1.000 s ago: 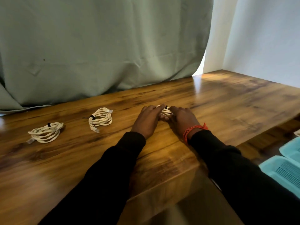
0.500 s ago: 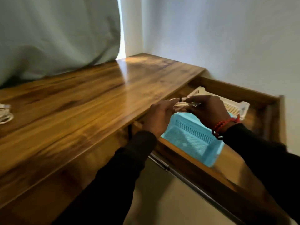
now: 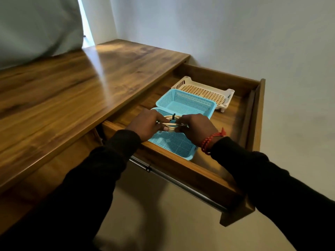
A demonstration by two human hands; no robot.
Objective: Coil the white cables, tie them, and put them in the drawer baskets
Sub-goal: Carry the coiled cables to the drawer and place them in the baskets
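Note:
A coiled white cable (image 3: 171,122) bound by a dark tie is held between both my hands. My left hand (image 3: 146,125) grips its left end and my right hand (image 3: 196,128) grips its right end. The coil hangs just above the near blue basket (image 3: 172,144) in the open wooden drawer (image 3: 197,172). A second blue basket (image 3: 184,103) sits right behind the first one. A cream basket (image 3: 204,91) stands at the drawer's far end.
The wooden desk top (image 3: 76,91) stretches to the left of the drawer. A grey-green curtain (image 3: 39,26) hangs behind the desk and a white wall (image 3: 235,37) rises beyond the drawer. A metal rail (image 3: 181,183) runs under the drawer front.
Both hands have carried the tied coil from the desk top rightward to the open drawer and lowered it over the near blue basket. The view has swung right, so the other coils are out of sight.

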